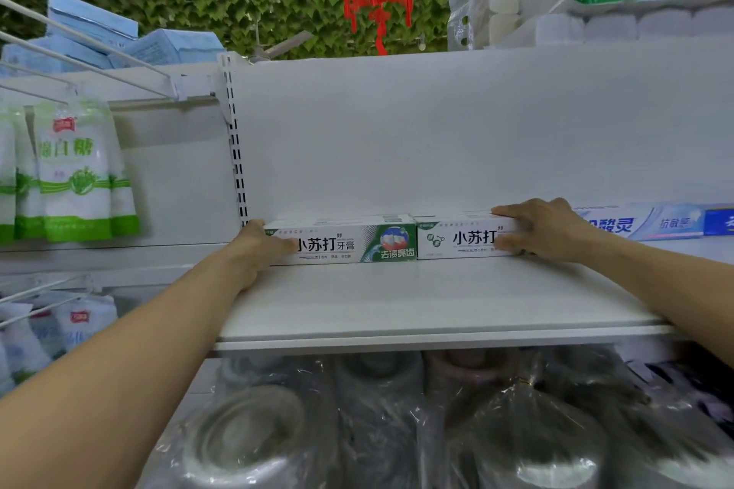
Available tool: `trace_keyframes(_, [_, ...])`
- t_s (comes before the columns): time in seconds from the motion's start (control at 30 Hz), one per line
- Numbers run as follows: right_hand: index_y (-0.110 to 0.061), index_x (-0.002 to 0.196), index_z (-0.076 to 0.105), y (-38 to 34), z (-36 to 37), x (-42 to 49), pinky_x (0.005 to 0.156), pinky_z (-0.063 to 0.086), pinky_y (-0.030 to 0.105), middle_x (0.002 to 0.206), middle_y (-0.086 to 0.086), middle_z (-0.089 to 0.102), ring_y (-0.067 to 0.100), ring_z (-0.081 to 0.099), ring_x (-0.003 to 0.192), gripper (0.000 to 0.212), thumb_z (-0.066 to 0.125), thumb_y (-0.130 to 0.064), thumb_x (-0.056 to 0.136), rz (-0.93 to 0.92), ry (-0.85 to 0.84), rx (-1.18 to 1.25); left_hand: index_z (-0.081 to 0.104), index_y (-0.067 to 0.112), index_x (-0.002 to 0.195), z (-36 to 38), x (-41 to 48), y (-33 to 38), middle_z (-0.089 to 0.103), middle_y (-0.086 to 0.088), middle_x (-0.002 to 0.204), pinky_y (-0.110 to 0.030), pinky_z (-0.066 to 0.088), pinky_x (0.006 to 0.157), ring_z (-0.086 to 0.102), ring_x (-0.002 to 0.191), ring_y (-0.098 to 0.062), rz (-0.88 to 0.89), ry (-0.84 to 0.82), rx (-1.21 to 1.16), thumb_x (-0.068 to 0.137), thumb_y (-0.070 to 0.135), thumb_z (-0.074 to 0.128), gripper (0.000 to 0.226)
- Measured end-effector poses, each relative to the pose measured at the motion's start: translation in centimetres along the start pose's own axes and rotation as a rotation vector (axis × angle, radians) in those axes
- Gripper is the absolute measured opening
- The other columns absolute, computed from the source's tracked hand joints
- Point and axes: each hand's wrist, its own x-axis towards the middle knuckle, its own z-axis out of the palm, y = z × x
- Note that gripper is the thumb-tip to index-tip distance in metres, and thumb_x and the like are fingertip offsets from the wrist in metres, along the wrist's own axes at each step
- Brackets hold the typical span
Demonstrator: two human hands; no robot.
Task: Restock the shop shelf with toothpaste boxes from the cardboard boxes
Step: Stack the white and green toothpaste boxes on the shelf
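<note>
The left hand was wrapped round the left end of the left toothpaste box. Its thumb lay across the front face and the other fingers were hidden behind the end. The right hand had the right toothpaste box pinched, with fingers curled over the top edge and thumb on the front.

Both boxes lay flat with the long side facing out. They sat end to end and touching, close to the back panel of the white shelf (the cardboard supply boxes weren't in shot at all).

It looked like a squaring-up step. To do it well, the person probably wanted to ease both boxes toward the middle so no gap opened at the seam. Keeping the printed fronts in one flush line mattered too, and sliding rather than lifting would stop anything tipping.

The right box's far end sat just beside the blue boxes, so a hard shove that way could've knocked them crooked. Sugar bags hung off to the left, well apart.
</note>
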Motion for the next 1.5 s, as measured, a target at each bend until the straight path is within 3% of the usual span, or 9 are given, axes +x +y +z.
trace_keyframes(0.27, [-0.031, 0.147, 0.031, -1.1, -0.5, 0.0, 0.107, 0.028, 0.038, 0.139, 0.009, 0.045, 0.033, 0.039, 0.126, 0.064, 0.050, -0.052, 0.089, 0.004, -0.103, -0.155, 0.028, 0.004, 0.144, 0.7, -1.6, 1.3, 0.045, -0.012, 0.135, -0.032, 0.036, 0.096, 0.045, 0.124, -0.031, -0.006, 0.029, 0.058, 0.085, 0.033, 0.073, 0.080])
trace_keyframes(0.4, [-0.032, 0.148, 0.024, -3.5, -1.3, -1.6, 0.102, 0.032, 0.052, 0.146, 0.003, 0.033, 0.030, 0.026, 0.133, 0.068, 0.055, -0.044, 0.088, 0.023, -0.076, -0.196, 0.022, 0.006, 0.149, 0.7, -2.9, 2.5, 0.024, -0.016, 0.151, -0.041, 0.032, 0.109, 0.030, 0.138, -0.034, 0.109, 0.158, 0.262, 0.083, 0.039, 0.072, 0.089])
trace_keyframes(0.57, [-0.028, 0.143, 0.036, -7.6, -2.2, -4.5, 0.096, 0.041, 0.041, 0.141, 0.004, 0.043, 0.028, 0.043, 0.124, 0.052, 0.050, -0.036, 0.093, -0.055, 0.099, -0.144, 0.043, 0.017, 0.138, -0.5, -5.4, 3.0, 0.036, -0.009, 0.142, -0.047, 0.043, 0.102, 0.041, 0.129, -0.027, 0.342, 0.203, 0.351, 0.081, 0.043, 0.072, 0.069])
trace_keyframes(0.73, [-0.031, 0.135, 0.045, -11.4, -2.6, -8.7, 0.094, 0.045, 0.038, 0.133, -0.004, 0.053, 0.018, 0.052, 0.118, 0.043, 0.052, -0.041, 0.094, -0.125, 0.175, 0.038, 0.043, 0.021, 0.137, -2.1, -10.1, 3.0, 0.051, 0.003, 0.133, -0.044, 0.048, 0.097, 0.054, 0.115, -0.017, 0.483, 0.171, 0.302, 0.084, 0.045, 0.068, 0.062])
trace_keyframes(0.9, [-0.030, 0.127, 0.052, -15.7, -2.3, -13.9, 0.091, 0.047, 0.041, 0.121, -0.005, 0.060, 0.015, 0.055, 0.110, 0.040, 0.052, -0.048, 0.091, -0.203, 0.263, 0.118, 0.059, 0.021, 0.122, -5.0, -15.7, 0.9, 0.062, 0.006, 0.117, -0.038, 0.048, 0.095, 0.057, 0.105, -0.011, 0.586, 0.145, 0.257, 0.087, 0.042, 0.065, 0.041])
trace_keyframes(1.03, [-0.027, 0.122, 0.058, -19.2, -1.5, -18.4, 0.087, 0.043, 0.035, 0.119, -0.006, 0.061, 0.016, 0.053, 0.112, 0.038, 0.052, -0.047, 0.091, -0.241, 0.349, 0.118, 0.061, 0.021, 0.118, -7.3, -19.5, -1.5, 0.064, 0.009, 0.112, -0.031, 0.048, 0.089, 0.058, 0.102, -0.008, 0.669, 0.160, 0.225, 0.088, 0.038, 0.064, 0.035])
trace_keyframes(1.17, [-0.022, 0.121, 0.062, -21.9, -0.1, -23.0, 0.093, 0.042, 0.041, 0.123, -0.001, 0.061, 0.023, 0.050, 0.117, 0.038, 0.057, -0.043, 0.090, -0.256, 0.403, 0.100, 0.062, 0.018, 0.118, -9.3, -23.6, -4.3, 0.064, 0.008, 0.112, -0.020, 0.043, 0.083, 0.057, 0.101, -0.005, 0.749, 0.175, 0.178, 0.088, 0.029, 0.066, 0.032])
trace_keyframes(1.33, [-0.020, 0.108, 0.067, -23.8, 3.6, -29.9, 0.083, 0.046, 0.043, 0.104, 0.002, 0.066, 0.028, 0.056, 0.101, 0.042, 0.046, -0.047, 0.083, -0.263, 0.394, 0.124, 0.062, 0.020, 0.116, -9.9, -28.4, -9.8, 0.063, 0.009, 0.109, -0.018, 0.044, 0.081, 0.057, 0.097, -0.003, 0.729, 0.098, 0.153, 0.087, 0.027, 0.067, 0.029])
trace_keyframes(1.5, [-0.020, 0.114, 0.064, -24.5, 9.6, -35.9, 0.085, 0.044, 0.043, 0.109, 0.002, 0.063, 0.026, 0.054, 0.105, 0.029, 0.058, -0.034, 0.089, -0.230, 0.181, 0.122, 0.061, 0.021, 0.118, -8.3, -32.1, -16.9, 0.063, 0.008, 0.111, -0.021, 0.048, 0.079, 0.060, 0.096, -0.007, 0.535, -0.100, 0.205, 0.089, 0.029, 0.065, 0.030])
